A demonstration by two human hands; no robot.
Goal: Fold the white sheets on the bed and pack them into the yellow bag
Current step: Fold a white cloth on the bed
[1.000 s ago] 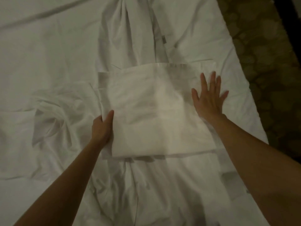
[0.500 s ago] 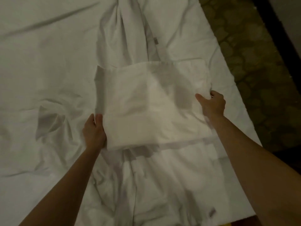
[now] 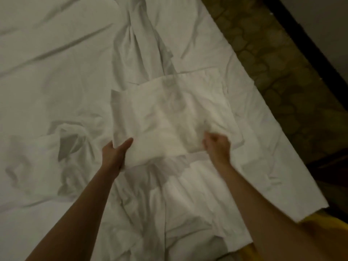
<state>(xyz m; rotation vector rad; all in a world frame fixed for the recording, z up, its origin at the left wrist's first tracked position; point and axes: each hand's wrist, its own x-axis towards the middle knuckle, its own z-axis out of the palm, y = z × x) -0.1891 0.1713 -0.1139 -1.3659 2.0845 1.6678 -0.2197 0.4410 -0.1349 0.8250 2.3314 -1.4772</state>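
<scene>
With the left hand (image 3: pixel 115 154) pinching one side of the folded sheet (image 3: pixel 169 117) and the right hand (image 3: pixel 217 146) curled round the other (blurred), lift evenly so the layers stay square.

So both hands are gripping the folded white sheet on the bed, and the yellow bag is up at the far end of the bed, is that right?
Not quite. Both the left hand and right hand do grip the folded white sheet on the bed, but the head view shows the yellow bag at the near right corner, beside the person's right arm.
</scene>
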